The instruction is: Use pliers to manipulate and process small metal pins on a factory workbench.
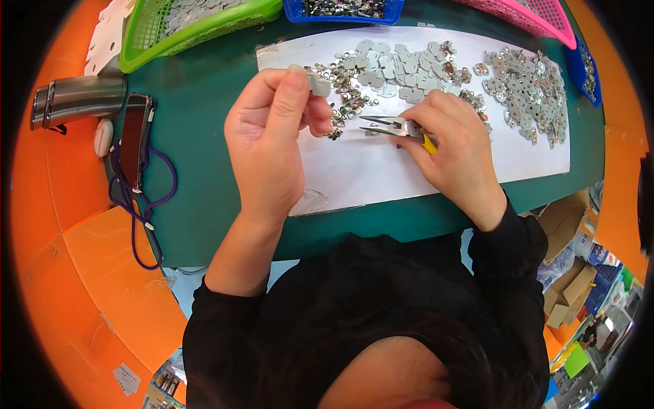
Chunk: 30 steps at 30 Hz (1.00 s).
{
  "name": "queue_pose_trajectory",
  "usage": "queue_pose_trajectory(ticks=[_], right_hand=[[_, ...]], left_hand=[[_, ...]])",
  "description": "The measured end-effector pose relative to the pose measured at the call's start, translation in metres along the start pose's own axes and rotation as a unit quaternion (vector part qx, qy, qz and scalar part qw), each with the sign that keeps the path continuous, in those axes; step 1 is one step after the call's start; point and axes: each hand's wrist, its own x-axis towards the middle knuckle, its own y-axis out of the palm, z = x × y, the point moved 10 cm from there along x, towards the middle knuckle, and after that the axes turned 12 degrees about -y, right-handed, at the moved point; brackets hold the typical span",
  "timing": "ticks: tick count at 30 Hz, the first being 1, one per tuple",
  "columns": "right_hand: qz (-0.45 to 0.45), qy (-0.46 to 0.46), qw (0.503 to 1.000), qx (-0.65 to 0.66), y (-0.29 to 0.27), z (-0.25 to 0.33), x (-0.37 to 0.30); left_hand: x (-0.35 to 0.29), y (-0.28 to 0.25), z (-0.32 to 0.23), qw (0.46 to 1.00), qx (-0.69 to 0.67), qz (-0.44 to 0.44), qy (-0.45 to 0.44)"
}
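Observation:
Between the thumb and fingers of my left hand (272,129) is a small grey metal plate (319,85), lifted over the white sheet (368,177). My right hand (453,140) is closed round the yellow handle of needle-nose pliers (392,127). Their jaws are apart, point left toward my left hand and have nothing visible between them. Small round metal fittings (349,95) lie scattered just beyond the pliers. Past those spreads a pile of flat grey plates (402,68). Another heap, of plates with metal fittings (528,92), lies to the right of my right hand.
Along the far edge stand a green basket (197,41), a blue tray (344,19) and a pink basket (545,24). A blue bin (586,71) is at the far right. On the left are a metal tumbler (78,102) and a phone (138,140) with a purple cord (170,170).

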Motion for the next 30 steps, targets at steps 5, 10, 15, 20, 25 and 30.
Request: queue_pose_trajectory(ticks=[5, 10, 15, 20, 25, 30], right_hand=[[0.008, 0.045, 0.999, 0.002, -0.011, -0.008, -0.005], [0.022, 0.026, 0.999, -0.021, -0.003, 0.004, -0.006], [0.034, 0.017, 0.999, -0.024, 0.002, 0.006, -0.004], [0.025, -0.001, 0.999, -0.029, -0.001, 0.005, -0.003], [-0.009, 0.002, 0.998, -0.067, -0.017, 0.0, -0.014], [-0.045, 0.065, 0.996, -0.032, -0.037, -0.019, -0.029]], left_hand=[[0.002, 0.005, 0.014, 0.996, -0.043, 0.03, -0.073], [0.001, 0.006, 0.021, 0.995, -0.039, 0.039, -0.081], [0.001, 0.007, 0.021, 0.995, -0.033, 0.036, -0.083], [0.001, 0.008, 0.023, 0.996, -0.018, 0.034, -0.086], [0.001, 0.007, 0.023, 0.995, -0.018, 0.036, -0.088], [0.001, 0.006, 0.023, 0.995, -0.016, 0.034, -0.092]])
